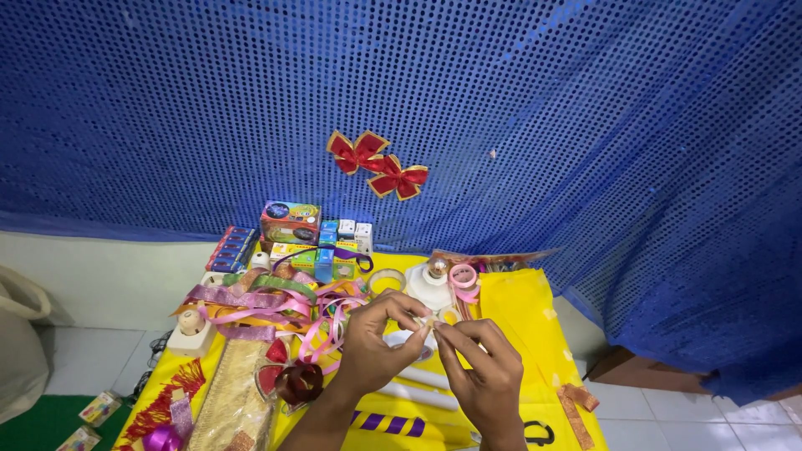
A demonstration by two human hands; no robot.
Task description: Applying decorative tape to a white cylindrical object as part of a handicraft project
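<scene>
My left hand and my right hand meet over a yellow cloth on a low table. Together their fingertips pinch a small pale piece; what it is cannot be told. Just behind the fingers lies a white holder with a shiny ball on top and a pink ribbon roll. A tangle of pink, purple and green ribbons lies to the left of my left hand. A dark red bow sits by my left wrist.
Small coloured boxes stand at the table's back edge. Two red bows hang on a blue sequinned curtain behind. A gold mesh strip, red tinsel and a white socket lie at the left. White tubes lie under my hands.
</scene>
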